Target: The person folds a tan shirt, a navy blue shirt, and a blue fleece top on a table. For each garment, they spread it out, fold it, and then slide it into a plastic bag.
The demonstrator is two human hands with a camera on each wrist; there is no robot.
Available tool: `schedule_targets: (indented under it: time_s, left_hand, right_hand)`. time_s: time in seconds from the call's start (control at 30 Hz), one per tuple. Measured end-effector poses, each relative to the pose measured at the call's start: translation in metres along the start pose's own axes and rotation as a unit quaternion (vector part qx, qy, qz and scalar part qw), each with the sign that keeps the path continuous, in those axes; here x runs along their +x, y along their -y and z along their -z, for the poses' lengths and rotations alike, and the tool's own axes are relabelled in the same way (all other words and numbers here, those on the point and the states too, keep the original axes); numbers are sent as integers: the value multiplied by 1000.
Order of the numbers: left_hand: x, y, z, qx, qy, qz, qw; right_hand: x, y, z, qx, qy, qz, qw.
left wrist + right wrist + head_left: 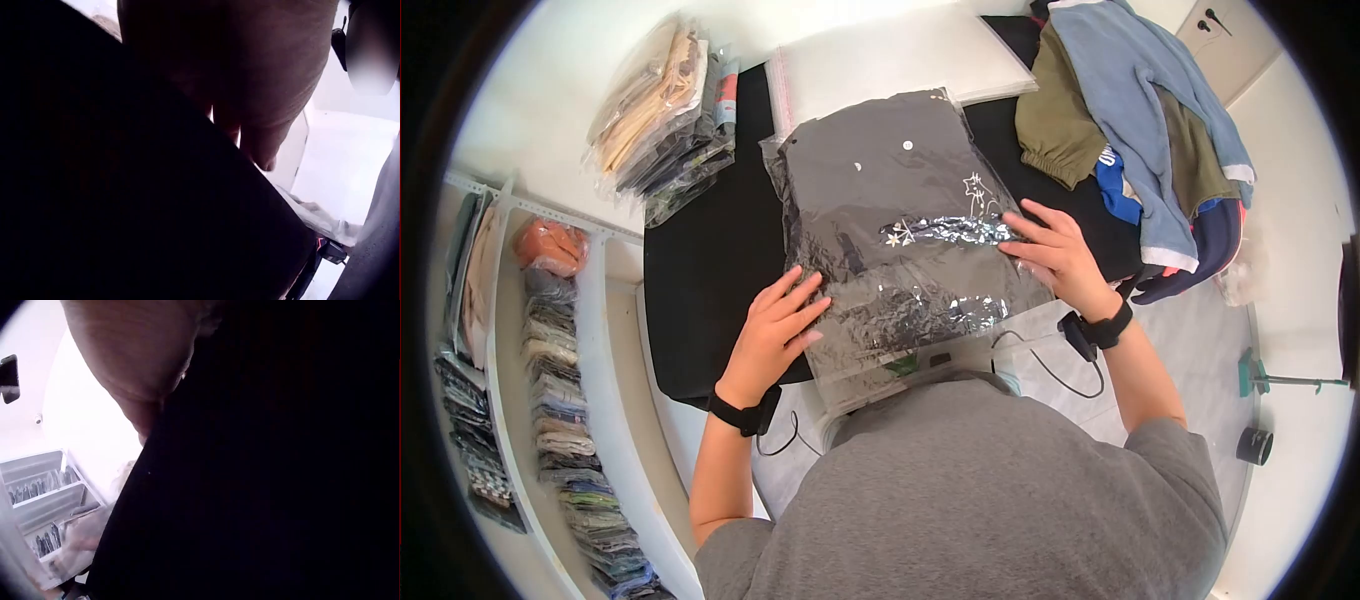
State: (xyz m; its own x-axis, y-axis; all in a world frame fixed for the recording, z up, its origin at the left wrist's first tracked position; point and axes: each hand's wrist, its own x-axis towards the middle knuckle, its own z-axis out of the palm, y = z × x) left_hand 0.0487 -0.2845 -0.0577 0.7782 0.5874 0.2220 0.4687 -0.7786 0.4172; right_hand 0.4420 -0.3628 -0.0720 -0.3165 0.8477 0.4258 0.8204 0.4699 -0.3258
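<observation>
A dark grey garment (850, 195) with a white star-like line print lies folded flat inside a clear plastic bag (870, 330) on the black table. The bag's lower end hangs toward the person's body, wrinkled and shiny. My left hand (770, 335) rests with spread fingers on the bag's left edge. On the opposite edge, beside the print, my right hand (1062, 258) lies with its fingers extended over the plastic. In the left wrist view the left hand (231, 56) is seen from beneath, its fingertips largely hidden by the dark table edge. The right wrist view shows the right hand (134, 350) similarly cut off.
Behind the bag lies a stack of clear plastic bags (900, 50). Bagged clothes (665, 110) are piled at the back left, loose clothes (1140, 110) at the back right. A white shelf (615, 330) with packed garments stands left of the black table (685, 290).
</observation>
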Motion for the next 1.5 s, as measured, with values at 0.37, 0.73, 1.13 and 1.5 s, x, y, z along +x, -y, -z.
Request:
schedule_targets:
  time_s: [0.37,0.73,1.13,1.5]
  left_hand:
    - [-18,-3,-13,-247,-139,191,940]
    - [2,16,-33,-344,-298,312,834]
    - [15,13,-34,-187,-253,407,857]
    - [11,-2,-11,-95,-253,410,871]
  right_hand:
    - [-2,-4,-8,246,18,-170,954]
    - [19,15,-39,311,-137,-360,869]
    - [36,32,-32,160,-238,-356,889]
    - [74,77,-66,-128,-20,-42,991]
